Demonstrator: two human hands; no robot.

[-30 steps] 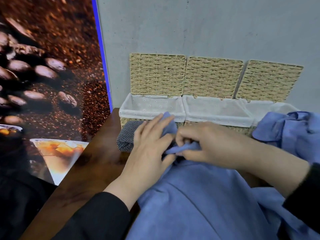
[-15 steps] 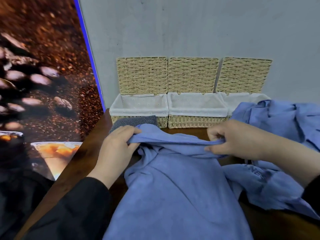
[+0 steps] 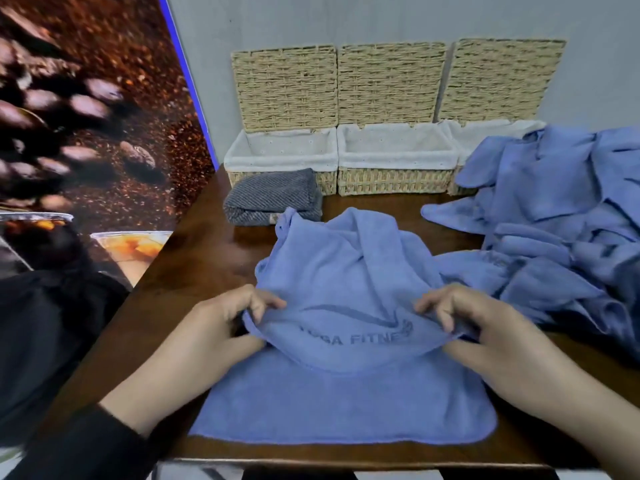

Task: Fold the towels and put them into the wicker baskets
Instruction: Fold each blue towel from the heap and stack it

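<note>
A blue towel (image 3: 341,393) with dark printed lettering lies on the wooden table (image 3: 194,271) in front of me, its far half bunched up. My left hand (image 3: 221,327) pinches the towel's folded edge on the left. My right hand (image 3: 485,334) pinches the same edge on the right. Three wicker baskets stand against the wall with white liners and raised lids: the left basket (image 3: 280,159), the middle basket (image 3: 394,157) and the right basket (image 3: 485,133), which is partly hidden by towels. All three look empty inside.
A heap of unfolded blue towels (image 3: 554,220) covers the table's right side. A folded grey towel (image 3: 273,197) lies in front of the left basket. A coffee-bean poster (image 3: 86,116) stands along the left. The table's front edge runs near the bottom.
Both hands have pulled the towel's far edge toward me, from close to the baskets to the near part of the table, so it now lies folded over the near half.
</note>
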